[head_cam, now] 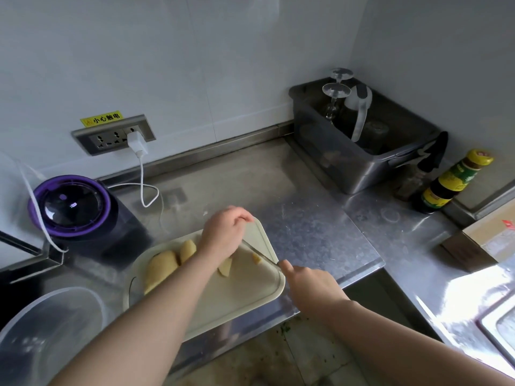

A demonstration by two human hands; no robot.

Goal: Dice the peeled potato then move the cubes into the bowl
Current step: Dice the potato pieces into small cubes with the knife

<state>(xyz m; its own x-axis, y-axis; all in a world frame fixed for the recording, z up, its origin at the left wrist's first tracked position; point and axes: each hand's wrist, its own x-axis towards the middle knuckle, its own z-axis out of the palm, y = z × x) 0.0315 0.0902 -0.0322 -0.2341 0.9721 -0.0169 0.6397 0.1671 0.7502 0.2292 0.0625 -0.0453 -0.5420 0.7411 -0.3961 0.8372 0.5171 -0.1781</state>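
- Currently, I am working through the dicing step. I am seeing no potato in the bowl (50, 324), so I am judging the task to be at an early stage.
- My right hand (309, 282) is gripping the knife (262, 252) by its handle, with the blade reaching across the cutting board (237, 305) toward my left hand (223, 235).
- My left hand is hovering over the board's far side, fingers curled down near the blade tip. I cannot tell whether it is holding a piece or touching the blade.
- The potato (161, 266) is lying on the board in pieces: 2 large chunks at the left, 1 wedge by my left wrist and 1 small bit beside the blade.
- The chunks are showing pale yellow, smooth and irregular, and none is reading as a cube.
- The next move, in my judgement, is calling for a large chunk to be steadied flat side down, fingertips tucked clear of the edge, then cut into strips and crosswise.
- The bowl is standing at the lower left, just beside the board.
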